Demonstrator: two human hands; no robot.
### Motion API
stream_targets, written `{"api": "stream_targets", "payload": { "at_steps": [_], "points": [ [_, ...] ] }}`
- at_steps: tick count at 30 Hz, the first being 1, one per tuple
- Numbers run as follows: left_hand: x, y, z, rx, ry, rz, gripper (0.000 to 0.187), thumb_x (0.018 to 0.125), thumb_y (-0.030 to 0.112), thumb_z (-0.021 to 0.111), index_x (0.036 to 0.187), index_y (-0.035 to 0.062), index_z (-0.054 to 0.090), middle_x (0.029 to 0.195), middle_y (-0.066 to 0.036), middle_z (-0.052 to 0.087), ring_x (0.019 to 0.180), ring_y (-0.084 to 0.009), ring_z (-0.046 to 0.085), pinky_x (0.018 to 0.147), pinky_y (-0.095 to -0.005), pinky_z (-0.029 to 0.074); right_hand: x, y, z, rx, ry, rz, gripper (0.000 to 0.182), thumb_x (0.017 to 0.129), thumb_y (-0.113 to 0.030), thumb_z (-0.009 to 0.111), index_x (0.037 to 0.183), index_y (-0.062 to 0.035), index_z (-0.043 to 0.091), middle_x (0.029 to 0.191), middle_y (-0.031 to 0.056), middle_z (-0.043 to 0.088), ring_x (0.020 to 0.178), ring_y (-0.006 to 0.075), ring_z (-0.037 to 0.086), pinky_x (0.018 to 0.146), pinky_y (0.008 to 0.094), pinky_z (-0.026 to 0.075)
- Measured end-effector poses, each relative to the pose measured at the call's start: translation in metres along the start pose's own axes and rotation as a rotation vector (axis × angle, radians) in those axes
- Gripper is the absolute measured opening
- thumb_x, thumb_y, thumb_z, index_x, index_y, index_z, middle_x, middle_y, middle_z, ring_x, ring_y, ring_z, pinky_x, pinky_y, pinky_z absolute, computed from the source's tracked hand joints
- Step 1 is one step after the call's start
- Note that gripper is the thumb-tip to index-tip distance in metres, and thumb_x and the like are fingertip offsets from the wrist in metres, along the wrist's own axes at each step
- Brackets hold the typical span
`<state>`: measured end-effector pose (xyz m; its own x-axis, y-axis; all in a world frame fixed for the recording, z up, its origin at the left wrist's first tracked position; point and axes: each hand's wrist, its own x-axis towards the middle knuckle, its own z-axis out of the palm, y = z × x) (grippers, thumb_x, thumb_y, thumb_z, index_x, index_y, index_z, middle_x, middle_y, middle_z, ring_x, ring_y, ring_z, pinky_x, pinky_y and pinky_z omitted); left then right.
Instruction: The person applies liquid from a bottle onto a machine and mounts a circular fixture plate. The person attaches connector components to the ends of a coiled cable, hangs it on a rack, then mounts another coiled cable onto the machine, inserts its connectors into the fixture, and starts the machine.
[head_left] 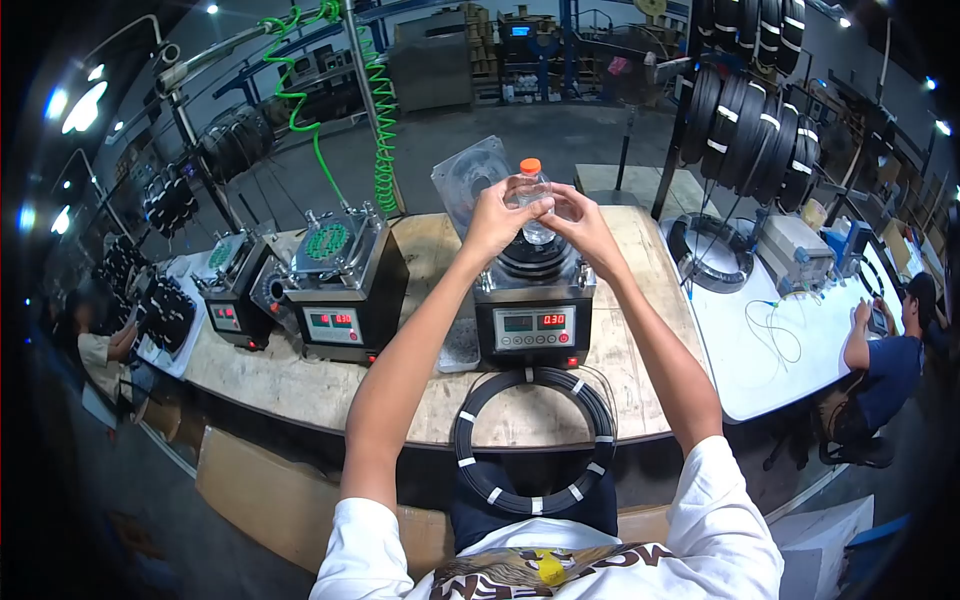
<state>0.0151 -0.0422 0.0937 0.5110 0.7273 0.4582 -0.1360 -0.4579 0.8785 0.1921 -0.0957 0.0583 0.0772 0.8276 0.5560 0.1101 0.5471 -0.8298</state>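
Observation:
A clear plastic bottle [538,233] with an orange cap stands out between my hands, over the black round top of the middle bench machine [535,326]. My left hand [502,215] is closed around the bottle's left side, thumb toward its middle. From the other side my right hand [582,225] grips it too, with fingers curled near the neck. Red digits reading 0.30 glow on the machine's front panel. Behind my left hand a square, translucent plate [458,178] leans at a tilt. A coil of black cable [465,440] with white tape bands lies at the bench edge before me.
Two similar machines [335,322] [232,308] stand to the left, one with a green disc on top. Black cable coils [735,120] hang at upper right. A white table [745,385] holds a grey device [793,250]. People sit at both sides. Green coiled hoses [383,150] hang overhead.

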Motion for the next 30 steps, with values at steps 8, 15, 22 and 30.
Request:
{"api": "stream_targets", "payload": {
  "at_steps": [8,15,22,30],
  "points": [
    [-0.030,0.001,-0.087,0.225,0.367,0.086,0.052,0.080,0.027,0.091,0.115,-0.0043,0.069,0.105,-0.012,0.075,0.094,-0.0170,0.071,0.085,-0.0316,0.056,0.003,0.041,-0.020,-0.364,0.133,-0.048,0.025,0.102,-0.018,0.064,0.121,-0.0036,0.071,0.099,0.0074,0.068,0.090,0.0152,0.064,0.082,0.0310,0.052],
    [-0.143,-0.157,-0.173,0.424,0.666,-0.152,0.046,0.078,0.017,0.090,0.112,-0.0029,0.066,0.105,-0.010,0.075,0.095,-0.0168,0.070,0.086,-0.0326,0.054,-0.012,0.055,-0.012,-0.697,0.194,-0.133,0.038,0.098,0.003,0.051,0.130,-0.0092,0.066,0.107,0.0182,0.058,0.103,0.0346,0.059,0.096,0.0430,0.047],
    [-0.227,-0.227,-0.160,0.537,0.688,-0.469,0.059,0.070,0.022,0.093,0.116,-0.0015,0.066,0.107,-0.017,0.074,0.100,-0.0254,0.072,0.089,-0.0381,0.054,-0.014,0.051,-0.010,-0.699,0.189,-0.122,0.036,0.099,0.005,0.050,0.129,-0.0084,0.066,0.106,0.0178,0.058,0.102,0.0331,0.059,0.094,0.0422,0.047],
    [-0.187,-0.170,-0.144,0.679,0.414,-0.496,0.074,0.079,0.023,0.090,0.142,0.0065,0.054,0.122,-0.016,0.069,0.101,-0.0211,0.070,0.089,-0.0369,0.056,-0.014,0.050,-0.008,-0.672,0.204,-0.145,0.035,0.095,0.007,0.051,0.123,-0.0067,0.066,0.102,0.0169,0.058,0.100,0.0330,0.058,0.092,0.0412,0.048]
  ]
}}
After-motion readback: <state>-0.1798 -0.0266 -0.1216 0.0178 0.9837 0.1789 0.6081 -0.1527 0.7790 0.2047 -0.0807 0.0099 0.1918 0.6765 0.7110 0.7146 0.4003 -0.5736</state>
